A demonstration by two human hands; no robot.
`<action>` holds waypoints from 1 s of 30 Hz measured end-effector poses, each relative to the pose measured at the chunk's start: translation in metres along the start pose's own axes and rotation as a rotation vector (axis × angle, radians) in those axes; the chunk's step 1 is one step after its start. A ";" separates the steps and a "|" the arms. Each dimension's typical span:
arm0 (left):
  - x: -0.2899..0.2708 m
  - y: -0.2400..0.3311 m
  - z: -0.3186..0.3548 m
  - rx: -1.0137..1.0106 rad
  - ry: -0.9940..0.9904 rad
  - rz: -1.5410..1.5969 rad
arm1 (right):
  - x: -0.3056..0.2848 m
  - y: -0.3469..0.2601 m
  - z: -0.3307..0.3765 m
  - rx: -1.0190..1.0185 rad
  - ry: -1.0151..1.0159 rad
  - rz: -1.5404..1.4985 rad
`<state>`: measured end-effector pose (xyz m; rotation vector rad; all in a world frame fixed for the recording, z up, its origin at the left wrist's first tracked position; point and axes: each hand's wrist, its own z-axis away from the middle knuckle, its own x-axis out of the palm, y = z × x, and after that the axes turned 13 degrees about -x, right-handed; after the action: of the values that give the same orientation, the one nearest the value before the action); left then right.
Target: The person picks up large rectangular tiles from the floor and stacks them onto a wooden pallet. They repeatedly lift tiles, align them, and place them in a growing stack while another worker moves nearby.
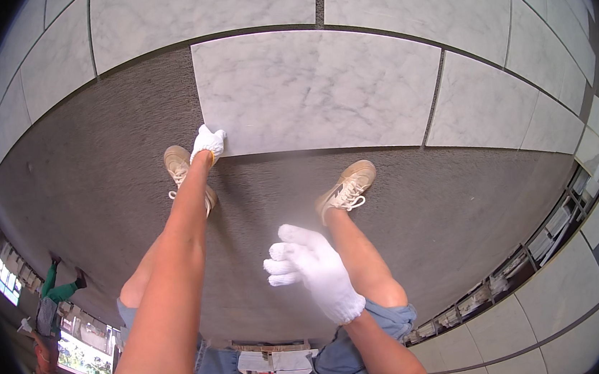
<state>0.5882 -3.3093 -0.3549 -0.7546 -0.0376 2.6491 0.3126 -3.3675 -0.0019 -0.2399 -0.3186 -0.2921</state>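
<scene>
A large white marble slab (319, 88) with grey veins lies flat ahead of me, dark gaps along its far and right edges. My left hand (207, 144), in a white knit glove, is closed at the slab's near left corner; part of the grip is hidden. In a matching white glove, my right hand (311, 267) hovers in front of my right knee. Its fingers are loosely bent and apart, with nothing between them. My beige shoes (346, 188) stand just short of the slab, one near each end of its near edge.
More marble slabs (203, 9) lie in rows beyond and to the right. Bare grey floor (120, 125) extends left and under me. Slabs on racks (555, 223) line the right side. Another person in green trousers (53, 286) is far left.
</scene>
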 end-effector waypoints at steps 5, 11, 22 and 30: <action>-0.003 0.005 0.016 -0.017 0.011 -0.043 | 0.000 0.000 -0.001 0.010 -0.007 -0.005; -0.010 0.010 0.006 -0.034 -0.038 -0.079 | -0.004 0.003 -0.003 -0.010 -0.003 -0.037; -0.088 0.014 0.067 0.242 0.089 -0.384 | -0.021 0.032 -0.008 -0.013 0.164 0.092; -0.275 -0.083 0.210 0.157 -0.049 0.624 | -0.016 0.109 0.051 -0.003 0.229 -0.093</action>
<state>0.7255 -3.3175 -0.0264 -0.7372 0.4583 3.1994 0.3192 -3.2483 0.0192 -0.1930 -0.1032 -0.4084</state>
